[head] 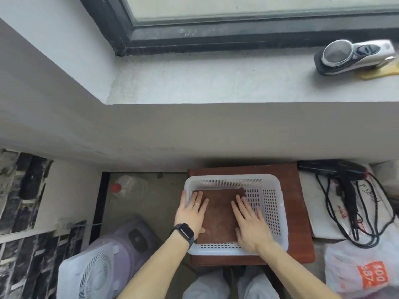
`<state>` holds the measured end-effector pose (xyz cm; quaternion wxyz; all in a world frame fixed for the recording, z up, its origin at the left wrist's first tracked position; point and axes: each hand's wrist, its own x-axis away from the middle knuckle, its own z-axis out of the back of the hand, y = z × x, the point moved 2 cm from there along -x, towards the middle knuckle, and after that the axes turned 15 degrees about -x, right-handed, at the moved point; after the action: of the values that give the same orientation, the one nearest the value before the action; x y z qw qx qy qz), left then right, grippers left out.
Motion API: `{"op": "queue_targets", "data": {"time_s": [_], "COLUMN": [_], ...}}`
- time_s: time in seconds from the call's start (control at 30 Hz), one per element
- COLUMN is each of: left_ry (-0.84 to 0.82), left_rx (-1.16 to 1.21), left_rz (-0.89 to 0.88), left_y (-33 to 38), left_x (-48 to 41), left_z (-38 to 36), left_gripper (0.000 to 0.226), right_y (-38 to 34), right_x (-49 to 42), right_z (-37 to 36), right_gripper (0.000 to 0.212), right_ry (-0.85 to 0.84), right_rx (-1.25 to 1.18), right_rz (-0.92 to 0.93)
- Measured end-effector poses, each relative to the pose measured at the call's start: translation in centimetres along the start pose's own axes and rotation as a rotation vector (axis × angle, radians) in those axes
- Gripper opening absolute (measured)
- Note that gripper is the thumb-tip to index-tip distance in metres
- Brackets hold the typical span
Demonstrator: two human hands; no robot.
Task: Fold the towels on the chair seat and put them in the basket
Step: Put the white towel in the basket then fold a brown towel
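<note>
Left hand (191, 213) and right hand (251, 225), palms down, fingers straight and slightly spread, press flat on the folded brown towel (220, 214); neither grips it. The towel lies in the left part of the white basket (228, 177), which stands on the chair seat (299, 225).

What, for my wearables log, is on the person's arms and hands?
No sleeves show on the left arm or the right arm. The left wrist carries a dark smartwatch with a rounded rectangular face and a dark band. The left hand wears a thin ring. The right hand shows nothing worn.
</note>
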<state>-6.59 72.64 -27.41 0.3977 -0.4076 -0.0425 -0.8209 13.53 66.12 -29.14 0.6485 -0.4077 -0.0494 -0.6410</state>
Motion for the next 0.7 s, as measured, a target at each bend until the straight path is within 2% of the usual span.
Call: {"op": "queue_targets", "data": {"time_s": [0.1, 0.27, 0.37, 0.47, 0.57, 0.7], "left_ry": [-0.031, -0.051, -0.05, 0.023, 0.074, 0.112], "left_rx": [-0.034, -0.086, -0.019, 0.181, 0.457, 0.828], "left_rz": [0.029, 0.053, 0.067, 0.12, 0.247, 0.575], "left_y": [0.6, 1.1, 1.3, 2.2, 3.0, 4.0], "left_x": [-1.0, -1.1, -0.2, 2.0, 5.4, 11.2], "left_z": [-0.5, -1.0, -0.5, -0.2, 0.3, 0.7], "left_gripper": [0.1, 0.101, 0.094, 0.073, 0.058, 0.044], "right_y": [1.2, 0.5, -0.7, -1.8, -2.5, -5.2], "right_x": [-0.7, -1.1, -0.9, 0.1, 2.3, 5.4], "right_z": [-0.2, 0.1, 1.4, 3.6, 5.8, 7.9], "right_gripper": [0.076, 0.077, 0.079, 0.067, 0.05, 0.039], "right_ry": [-0.112, -0.179, -0.188, -0.121, -0.101, -0.153], "right_rx": [0.048, 0.109, 0.133, 0.104, 0.029, 0.029], "right_rz": [-0.06, -0.126, -0.123, -0.052, 0.042, 0.29]}}
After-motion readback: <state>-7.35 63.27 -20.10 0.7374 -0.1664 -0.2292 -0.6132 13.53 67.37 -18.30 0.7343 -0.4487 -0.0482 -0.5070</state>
